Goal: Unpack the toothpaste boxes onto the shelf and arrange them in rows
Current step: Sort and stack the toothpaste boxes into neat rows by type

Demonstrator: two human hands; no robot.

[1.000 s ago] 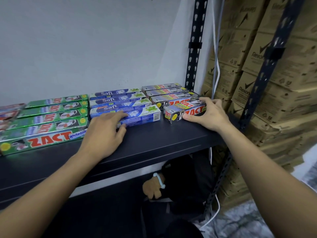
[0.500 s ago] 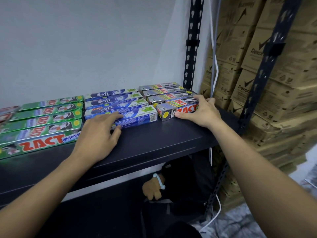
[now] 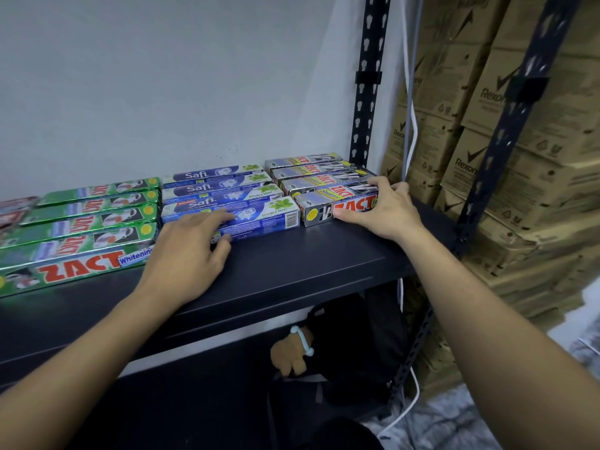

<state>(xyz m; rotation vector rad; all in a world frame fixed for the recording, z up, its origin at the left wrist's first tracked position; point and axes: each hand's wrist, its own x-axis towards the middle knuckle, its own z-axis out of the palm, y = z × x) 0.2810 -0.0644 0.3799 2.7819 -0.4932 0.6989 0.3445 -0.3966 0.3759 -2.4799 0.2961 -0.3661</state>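
Note:
Toothpaste boxes lie in rows on the dark shelf (image 3: 292,264). Green Zact boxes (image 3: 84,235) fill the left, blue Safi boxes (image 3: 227,193) the middle, and silver Zact boxes (image 3: 318,180) the right. My left hand (image 3: 191,254) lies flat, its fingers pressing the front of the nearest Safi box (image 3: 259,219). My right hand (image 3: 380,209) wraps over the right end of the front silver Zact box (image 3: 324,209), thumb against its front face and fingers over its top.
A perforated black upright (image 3: 368,79) stands behind the silver boxes with cables beside it. Stacked brown Rexona cartons (image 3: 519,164) fill the right. A dark bag with a small plush toy (image 3: 290,355) sits below the shelf. Red boxes (image 3: 13,209) show at the far left edge.
The front silver Zact box has been pushed back into line with its row. Both hands have stayed on their boxes and the view has shifted slightly.

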